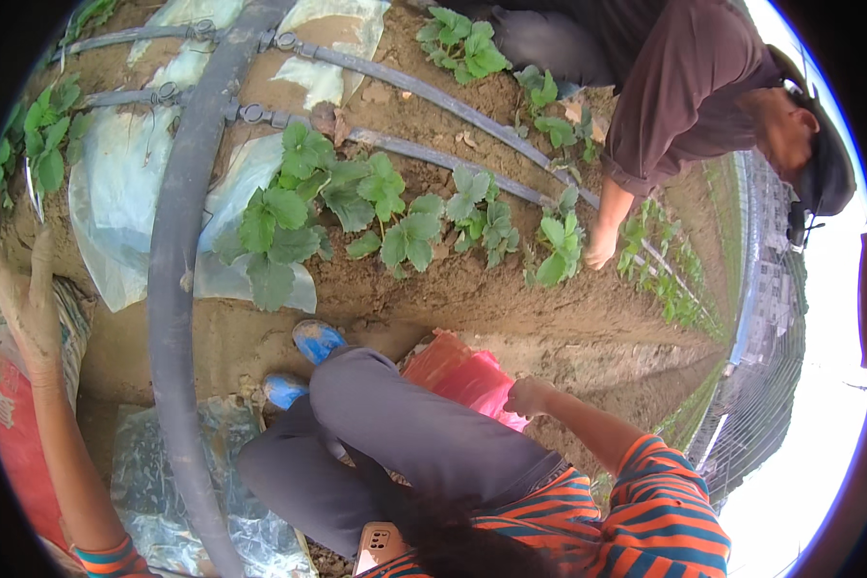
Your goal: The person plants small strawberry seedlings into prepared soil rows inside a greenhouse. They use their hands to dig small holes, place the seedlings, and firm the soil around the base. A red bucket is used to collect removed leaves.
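Note:
My left hand (23,311) is at the far left, over the soil, with thumb and fingers apart and nothing visible between them. Just beyond its fingertips are strawberry plants (47,134) and a thin, pale, shiny strip (33,191), whose kind I cannot tell. My right hand (531,397) grips the edge of a pink plastic bag (462,376), which lies beside my bent knee in the furrow. Ahead of me, leafy strawberry plants (408,231) grow in a row along the raised soil bed.
A thick black pipe (173,289) crosses the bed and furrow, with thinner irrigation pipes (404,87) joined to it. Clear plastic film (115,195) covers part of the bed. A red woven sack (22,426) is under my left forearm. Opposite, another person's hand (601,248) touches the soil.

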Demonstrator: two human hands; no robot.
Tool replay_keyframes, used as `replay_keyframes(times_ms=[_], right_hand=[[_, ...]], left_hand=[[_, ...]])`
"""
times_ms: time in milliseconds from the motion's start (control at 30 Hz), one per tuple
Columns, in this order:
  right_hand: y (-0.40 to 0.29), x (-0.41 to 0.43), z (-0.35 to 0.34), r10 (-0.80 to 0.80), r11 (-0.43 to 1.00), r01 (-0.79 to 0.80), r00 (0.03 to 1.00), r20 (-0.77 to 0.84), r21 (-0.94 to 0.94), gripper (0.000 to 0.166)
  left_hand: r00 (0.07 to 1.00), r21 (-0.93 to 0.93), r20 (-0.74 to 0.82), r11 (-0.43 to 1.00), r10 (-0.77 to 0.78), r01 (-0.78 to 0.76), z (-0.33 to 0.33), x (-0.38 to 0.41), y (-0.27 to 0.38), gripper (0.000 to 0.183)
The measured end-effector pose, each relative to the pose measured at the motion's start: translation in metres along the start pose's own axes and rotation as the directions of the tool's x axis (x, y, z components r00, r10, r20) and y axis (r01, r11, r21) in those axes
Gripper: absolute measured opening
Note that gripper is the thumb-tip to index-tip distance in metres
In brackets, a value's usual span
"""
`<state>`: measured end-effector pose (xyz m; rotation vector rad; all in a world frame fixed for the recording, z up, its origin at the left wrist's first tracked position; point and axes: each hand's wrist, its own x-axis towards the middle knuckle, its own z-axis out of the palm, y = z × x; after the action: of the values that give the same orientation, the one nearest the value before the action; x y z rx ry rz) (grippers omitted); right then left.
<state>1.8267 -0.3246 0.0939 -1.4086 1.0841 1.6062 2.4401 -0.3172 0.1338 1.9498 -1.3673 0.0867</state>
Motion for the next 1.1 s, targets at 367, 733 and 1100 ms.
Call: replay_keyframes(times_ms=[367, 733, 1100], right_hand=[[0.041, 0.030, -0.086, -0.153, 0.844, 0.535, 0.295, -0.943, 0.030, 0.023], [0.138, 0.031, -0.083, 0.149, 0.529, 0.756, 0.365, -0.919, 0.386, 0.033], [0.154, 0.027, -0.030, 0.183, 0.160, 0.946, 0.252, -0.950, 0.282, 0.014]], left_hand=[[0.996, 0.089, 0.090, 0.996, 0.016, -0.024, 0.034, -0.072, 0.131, 0.058], [0.769, -0.308, 0.567, 0.942, 0.295, -0.134, 0.207, -0.065, 0.401, 0.029], [0.560, 0.018, 0.769, 0.865, 0.309, -0.502, 0.331, -0.146, 0.440, 0.035]])
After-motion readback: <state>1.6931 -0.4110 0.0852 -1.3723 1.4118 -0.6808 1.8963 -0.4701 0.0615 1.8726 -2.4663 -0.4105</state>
